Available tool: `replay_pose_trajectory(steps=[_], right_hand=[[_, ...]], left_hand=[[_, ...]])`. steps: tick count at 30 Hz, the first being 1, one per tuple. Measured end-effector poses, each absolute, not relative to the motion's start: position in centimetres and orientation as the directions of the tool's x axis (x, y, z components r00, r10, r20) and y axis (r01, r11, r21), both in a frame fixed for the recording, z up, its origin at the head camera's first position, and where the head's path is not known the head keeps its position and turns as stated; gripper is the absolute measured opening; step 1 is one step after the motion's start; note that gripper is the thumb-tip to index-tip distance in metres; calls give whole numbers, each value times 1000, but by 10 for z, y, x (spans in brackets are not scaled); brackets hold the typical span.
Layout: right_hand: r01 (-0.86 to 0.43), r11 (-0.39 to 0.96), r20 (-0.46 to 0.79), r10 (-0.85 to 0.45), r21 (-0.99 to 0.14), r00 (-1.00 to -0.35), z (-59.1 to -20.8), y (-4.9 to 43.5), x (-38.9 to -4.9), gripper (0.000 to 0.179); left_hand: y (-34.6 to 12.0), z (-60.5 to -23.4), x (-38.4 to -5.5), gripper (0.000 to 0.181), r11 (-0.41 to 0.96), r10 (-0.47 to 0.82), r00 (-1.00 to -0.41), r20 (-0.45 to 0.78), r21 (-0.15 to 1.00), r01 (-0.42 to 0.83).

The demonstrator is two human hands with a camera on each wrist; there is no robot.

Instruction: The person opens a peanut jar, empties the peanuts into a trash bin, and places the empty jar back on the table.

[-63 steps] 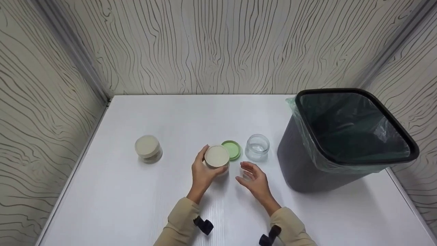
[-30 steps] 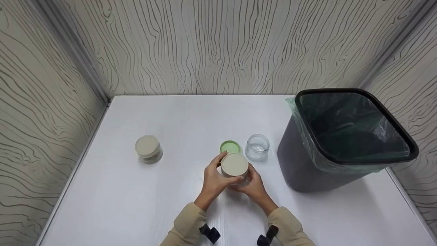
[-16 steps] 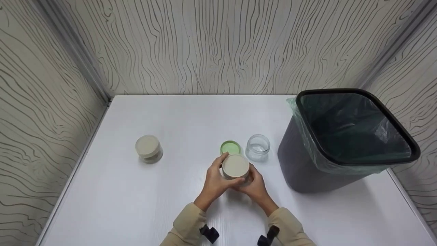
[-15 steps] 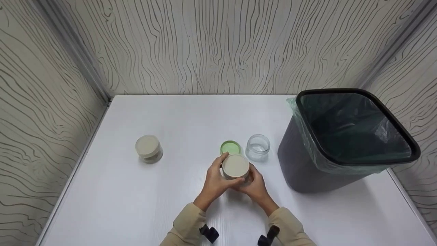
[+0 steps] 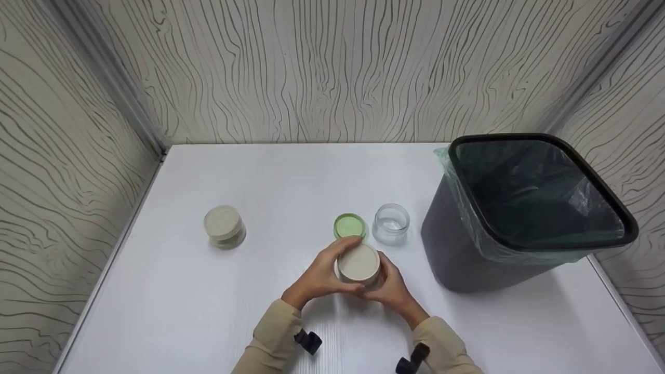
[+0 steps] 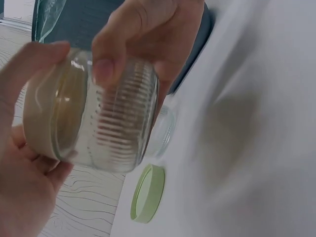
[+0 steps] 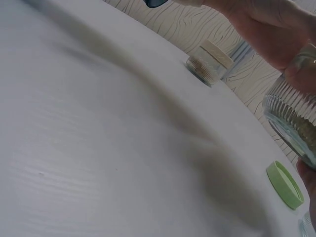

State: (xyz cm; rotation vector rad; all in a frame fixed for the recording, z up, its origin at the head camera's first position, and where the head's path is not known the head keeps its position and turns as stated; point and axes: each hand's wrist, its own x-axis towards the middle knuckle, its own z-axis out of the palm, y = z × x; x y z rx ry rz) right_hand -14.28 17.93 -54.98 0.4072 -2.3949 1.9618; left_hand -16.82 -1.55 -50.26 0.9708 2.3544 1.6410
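Fingers (image 5: 347,242) of the left hand (image 5: 318,272) are clamped around the beige lid (image 5: 358,263) of a ribbed clear jar (image 6: 109,148), the thumb at its near edge; those of the right hand (image 5: 393,287) grip the glass below, from about four o'clock, partly hidden behind the lid. The jar is held lid up, raised just off the white surface (image 5: 280,176); whether the brownish tone in the glass is contents or a reflection cannot be told. Taking this jar as the centre of the dial in the head view, a green lid (image 5: 349,226) lies flat just beyond it, close to twelve o'clock, its recessed face upward. Near one o'clock, beside the green lid but apart from it, stands an uncovered clear jar (image 5: 391,226). Beige sleeves (image 5: 278,324) enter from about eight and between four and five, with small black devices (image 5: 309,342) at the wrists. Well apart, between nine and ten o'clock, a second beige-lidded jar (image 5: 223,223) stands upright. Between two and three o'clock is a large grey bin (image 5: 457,259) with a black rim, its translucent greenish liner (image 5: 550,256) folded over the edge. Wood-grain panels (image 5: 311,72) rise behind at twelve.
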Motion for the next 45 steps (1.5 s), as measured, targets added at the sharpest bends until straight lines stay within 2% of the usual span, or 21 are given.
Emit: replay_pose_trajectory(steps=[3, 7, 18, 26, 30, 37, 45], right_hand=[[-183, 149, 149, -216, -972, -965, -548, 180, -142, 85], [-173, 148, 133, -247, -974, -960, -548, 181, -142, 85], [-219, 128, 179, -266, -967, -947, -547, 180, -142, 86], [-273, 132, 236, -244, -953, -941, -545, 178, -141, 85], [-253, 149, 219, -211, -956, -953, -544, 174, -139, 86], [-293, 216, 279, -90, -931, -956, -550, 168, -144, 86], [-268, 228, 253, -94, -936, -963, -553, 173, -143, 87]], left_hand=[[-17, -503, -170, 86, 187, 593, -757, 276, 866, 463], [-19, -504, -171, 85, 168, 608, -743, 280, 869, 466], [-18, -506, -168, 85, 180, 548, -799, 247, 898, 401], [-17, -503, -166, 83, 163, 516, -814, 267, 902, 400], [-15, -503, -165, 82, 166, 486, -829, 276, 902, 398], [-6, -508, -166, 75, 214, 374, -864, 338, 875, 435], [-5, -505, -165, 86, 244, 434, -859, 273, 882, 403]])
